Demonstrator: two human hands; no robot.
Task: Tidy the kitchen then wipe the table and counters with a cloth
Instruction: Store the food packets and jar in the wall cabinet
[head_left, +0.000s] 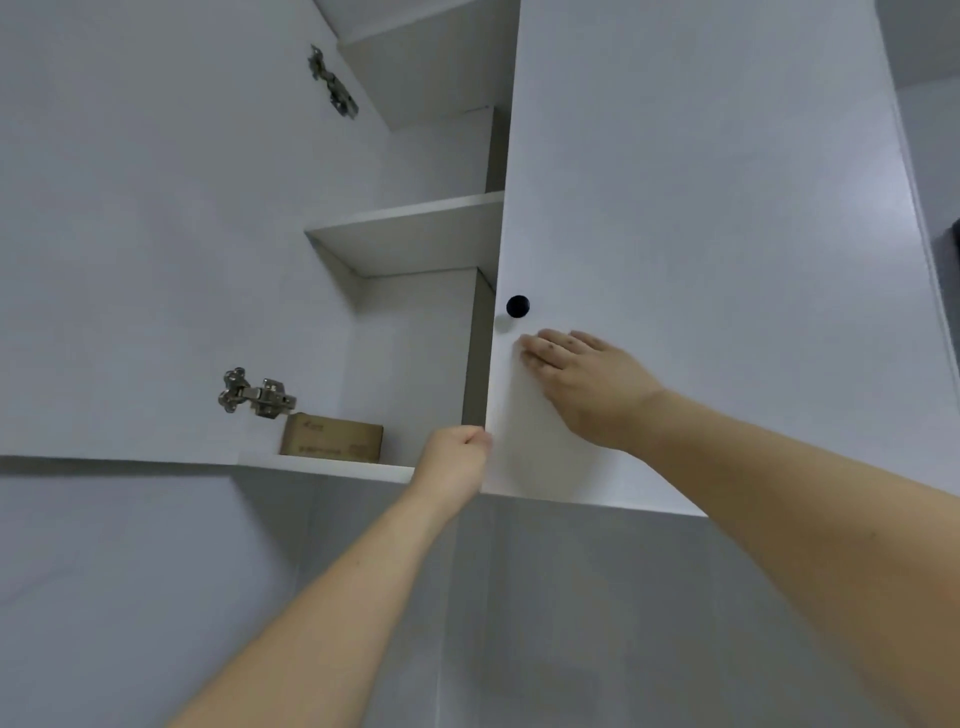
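Note:
Overhead is a white wall cabinet. Its right door (701, 208) carries a small black knob (517, 306) near its left edge. My right hand (582, 384) lies flat on that door just below the knob, fingers straight. My left hand (454, 457) is curled at the lower left edge of the same door, with the fingers hooked round the edge. The left door (130, 234) stands swung open, showing its inner face.
A small brown cardboard box (332, 436) sits on the cabinet's bottom shelf (337, 465). A middle shelf (415, 223) is above it. Two metal hinges (258, 395) are fixed to the open left door. A grey wall (571, 597) runs below the cabinet.

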